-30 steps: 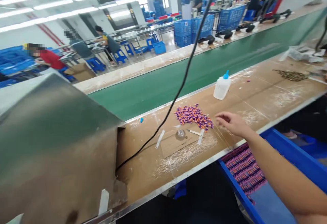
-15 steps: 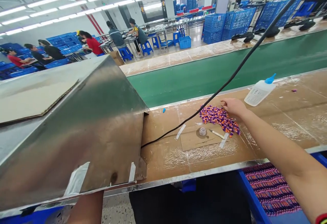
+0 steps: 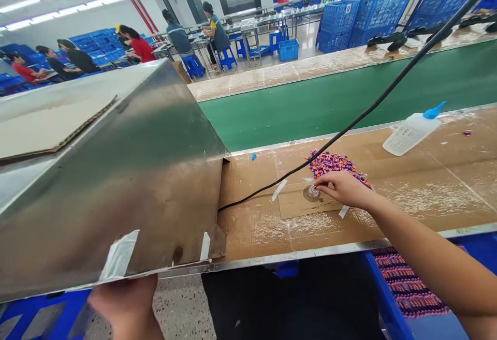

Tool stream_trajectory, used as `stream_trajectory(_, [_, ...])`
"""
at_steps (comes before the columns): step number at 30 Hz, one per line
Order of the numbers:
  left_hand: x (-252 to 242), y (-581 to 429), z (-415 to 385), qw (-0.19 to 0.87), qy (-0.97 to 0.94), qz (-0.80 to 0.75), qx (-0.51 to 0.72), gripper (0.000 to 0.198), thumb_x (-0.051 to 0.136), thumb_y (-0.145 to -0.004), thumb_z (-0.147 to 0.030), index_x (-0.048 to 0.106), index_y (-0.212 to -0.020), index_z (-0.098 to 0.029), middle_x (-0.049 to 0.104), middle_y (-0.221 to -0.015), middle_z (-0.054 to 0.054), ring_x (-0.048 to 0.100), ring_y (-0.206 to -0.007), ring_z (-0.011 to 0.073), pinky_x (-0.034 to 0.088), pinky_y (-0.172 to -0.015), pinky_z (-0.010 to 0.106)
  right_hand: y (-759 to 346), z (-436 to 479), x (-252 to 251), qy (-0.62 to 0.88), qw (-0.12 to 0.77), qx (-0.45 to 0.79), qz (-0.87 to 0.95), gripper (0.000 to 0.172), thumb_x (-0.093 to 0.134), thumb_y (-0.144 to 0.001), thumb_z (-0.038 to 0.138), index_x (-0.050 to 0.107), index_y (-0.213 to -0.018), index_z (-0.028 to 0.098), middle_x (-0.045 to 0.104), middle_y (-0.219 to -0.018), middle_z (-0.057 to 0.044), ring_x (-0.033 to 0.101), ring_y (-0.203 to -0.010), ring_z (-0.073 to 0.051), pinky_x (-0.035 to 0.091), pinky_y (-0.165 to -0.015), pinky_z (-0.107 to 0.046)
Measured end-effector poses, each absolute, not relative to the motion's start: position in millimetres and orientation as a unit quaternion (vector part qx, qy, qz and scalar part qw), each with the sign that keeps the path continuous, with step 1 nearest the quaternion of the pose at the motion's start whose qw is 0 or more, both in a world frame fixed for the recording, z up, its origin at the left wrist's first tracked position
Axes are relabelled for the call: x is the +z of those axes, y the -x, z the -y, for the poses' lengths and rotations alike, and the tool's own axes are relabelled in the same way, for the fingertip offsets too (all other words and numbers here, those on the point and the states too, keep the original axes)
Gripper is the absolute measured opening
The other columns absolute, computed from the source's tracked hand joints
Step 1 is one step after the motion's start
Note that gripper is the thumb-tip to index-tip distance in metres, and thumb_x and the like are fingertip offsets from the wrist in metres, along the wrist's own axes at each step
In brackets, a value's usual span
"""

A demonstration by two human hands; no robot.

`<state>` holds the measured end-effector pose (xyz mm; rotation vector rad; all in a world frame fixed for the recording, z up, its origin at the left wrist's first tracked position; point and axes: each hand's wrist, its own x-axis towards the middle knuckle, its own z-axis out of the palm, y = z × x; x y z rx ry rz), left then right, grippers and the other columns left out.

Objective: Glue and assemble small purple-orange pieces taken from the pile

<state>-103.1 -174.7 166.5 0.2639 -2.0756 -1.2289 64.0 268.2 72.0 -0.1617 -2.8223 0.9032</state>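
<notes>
My right hand [image 3: 344, 189] reaches over a square of cardboard [image 3: 303, 206], its curled fingertips at a small clear dish [image 3: 313, 191] and beside a pile of small purple and orange pieces [image 3: 334, 164]. Whether those fingers pinch anything, I cannot tell. At the bottom left, my left hand [image 3: 125, 299] comes up against the lower edge of a stainless steel hood [image 3: 128, 174]. Its fingertips are hidden behind that edge.
A white glue bottle [image 3: 412, 133] with a blue nozzle lies on the cardboard-covered bench [image 3: 427, 195]. A black cable [image 3: 341, 128] crosses above it. Below the bench stands a blue tray [image 3: 382, 293] of packed rows. A green conveyor belt [image 3: 310, 112] runs behind.
My right hand has moved from the top of the pile to the dish. My left hand has risen to the hood's lower edge. The whole view has swung left since the oldest frame.
</notes>
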Motion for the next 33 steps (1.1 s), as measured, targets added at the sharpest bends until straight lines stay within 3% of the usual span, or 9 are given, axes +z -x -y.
stream_trajectory(3, [136.5, 71.7, 191.9, 0.354, -0.155, 0.769, -0.509, 0.031, 0.093, -0.067, -0.041, 0.078, -0.079, -0.017, 0.069, -0.065, 0.002, 0.059, -0.06, 0.0185, 0.042, -0.047, 0.024, -60.4, -270.4, 65.2, 0.04, 0.082, 0.252, 0.963, 0.02, 0.061, -0.096, 0.024, 0.081, -0.096, 0.025, 0.084, -0.096, -0.005, 0.077, -0.089, -0.023, 0.058, -0.082, -0.032])
stream_trajectory(4, [126.2, 57.0, 196.5, 0.364, -0.144, 0.756, -0.525, 0.03, 0.09, -0.069, -0.041, 0.08, -0.082, -0.017, 0.071, -0.068, 0.003, 0.057, -0.057, 0.0166, 0.04, -0.044, 0.022, -60.2, -272.0, 63.8, 0.036, 0.083, 0.236, 0.967, 0.02, 0.061, -0.097, 0.023, 0.081, -0.097, 0.024, 0.084, -0.095, -0.005, 0.077, -0.089, -0.023, 0.058, -0.082, -0.033])
stream_trajectory(7, [98.7, 14.2, 198.2, 0.339, -0.043, 0.743, -0.575, 0.031, 0.093, -0.07, -0.041, 0.079, -0.079, -0.015, 0.073, -0.072, 0.006, 0.064, -0.061, 0.0162, 0.05, -0.05, 0.022, -61.6, -273.4, 63.0, 0.022, 0.084, 0.203, 0.975, 0.02, 0.06, -0.098, 0.022, 0.08, -0.098, 0.023, 0.082, -0.095, -0.007, 0.076, -0.089, -0.023, 0.057, -0.082, -0.033])
stream_trajectory(13, [66.5, -27.9, 133.8, 0.016, 0.082, 0.686, -0.723, 0.029, 0.092, -0.08, -0.043, 0.081, -0.082, -0.017, 0.072, -0.074, 0.006, 0.065, -0.065, 0.0142, 0.059, -0.064, 0.025, -60.2, -265.7, 65.7, 0.006, 0.099, 0.138, 0.985, 0.021, 0.06, -0.099, 0.023, 0.081, -0.096, 0.022, 0.08, -0.087, -0.008, 0.074, -0.084, -0.024, 0.055, -0.076, -0.032])
stream_trajectory(17, [61.6, -24.9, 75.3, -0.154, -0.007, 0.608, -0.779, 0.051, 0.096, -0.071, -0.057, 0.085, -0.097, -0.015, 0.07, -0.073, 0.006, 0.062, -0.062, 0.012, 0.056, -0.059, 0.023, -60.0, -266.3, 63.8, 0.003, 0.121, 0.107, 0.987, 0.019, 0.062, -0.096, 0.024, 0.08, -0.091, 0.021, 0.079, -0.084, -0.009, 0.073, -0.081, -0.024, 0.054, -0.073, -0.032])
stream_trajectory(21, [71.9, -13.7, 43.1, -0.208, -0.06, 0.511, -0.832, 0.055, 0.105, -0.055, -0.053, 0.084, -0.088, -0.015, 0.069, -0.072, 0.003, 0.06, -0.061, 0.0091, 0.054, -0.058, 0.02, -69.6, -259.0, 65.2, 0.034, 0.215, 0.133, 0.967, 0.021, 0.06, -0.097, 0.029, 0.079, -0.09, 0.024, 0.079, -0.083, -0.006, 0.072, -0.077, -0.023, 0.055, -0.071, -0.033])
stream_trajectory(25, [83.5, -8.1, 33.4, -0.285, -0.114, 0.416, -0.856, 0.051, 0.109, -0.05, -0.042, 0.082, -0.085, -0.017, 0.065, -0.071, -0.001, 0.059, -0.06, 0.0073, 0.049, -0.053, 0.017, -80.5, -234.8, 64.7, 0.152, 0.428, 0.157, 0.877, 0.02, 0.063, -0.101, 0.035, 0.079, -0.098, 0.023, 0.081, -0.088, -0.007, 0.069, -0.067, -0.02, 0.055, -0.067, -0.034])
stream_trajectory(30, [85.2, -6.6, 29.5, -0.321, -0.15, 0.405, -0.843, 0.052, 0.108, -0.05, -0.037, 0.081, -0.087, -0.012, 0.071, -0.072, 0.003, 0.069, -0.066, 0.0118, 0.055, -0.059, 0.017, -82.6, -217.4, 62.1, 0.189, 0.409, 0.151, 0.88, 0.029, 0.061, -0.102, 0.041, 0.079, -0.089, 0.023, 0.079, -0.078, -0.007, 0.069, -0.066, -0.021, 0.054, -0.065, -0.035])
stream_trajectory(33, [83.1, -5.9, 26.7, -0.308, -0.158, 0.419, -0.84, 0.052, 0.108, -0.049, -0.039, 0.08, -0.084, -0.012, 0.075, -0.076, 0.006, 0.074, -0.069, 0.0146, 0.057, -0.062, 0.018, -85.8, -208.5, 69.2, 0.27, 0.477, 0.188, 0.815, 0.027, 0.066, -0.1, 0.044, 0.079, -0.094, 0.021, 0.08, -0.083, -0.009, 0.063, -0.057, -0.018, 0.054, -0.061, -0.034])
